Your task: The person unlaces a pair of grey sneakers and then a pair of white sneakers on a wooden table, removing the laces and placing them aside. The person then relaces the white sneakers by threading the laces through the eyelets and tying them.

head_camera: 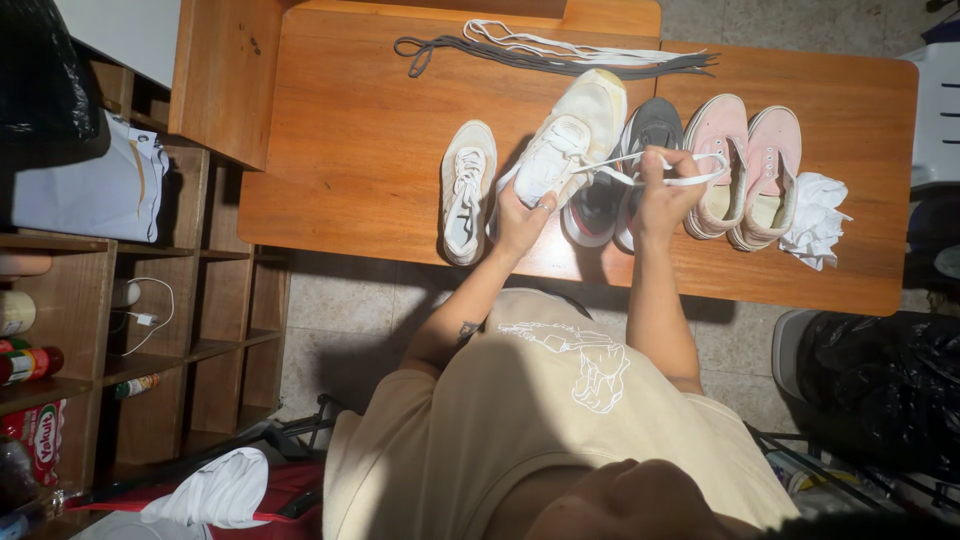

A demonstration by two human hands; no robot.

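Head view from above, and I start at nine o'clock: wooden cubby shelves [150, 330] stand along the left edge, with bottles in the low compartments and a white cable hanging in one. At seven o'clock a white cloth [215, 490] lies crumpled on something red on the floor.

Moving toward centre, I see the wooden worktop [350, 150] filling the upper middle. At twelve o'clock on it lies a bundle of loose grey and white laces [560, 52]. Below them a row of shoes runs across. First comes a single white sneaker [468, 190], lying flat and untouched. Just right of it my left hand [522, 215] is closed around the heel end of the tilted cream sneaker [570, 135], whose toe points to twelve o'clock and which leans over the shoes beside it.

A white lace [625, 172] runs taut from that sneaker's eyelets toward three o'clock into my right hand [662, 195], which is pinched shut on it; the lace end sticks out past the fist. Under that hand sits a grey sneaker [650, 130], partly hidden.

Further right, a pair of pink slip-on shoes [745, 165] stands side by side, and a crumpled white paper [815, 220] touches the outer one. At four o'clock a black plastic bag [880, 385] rests on the floor.
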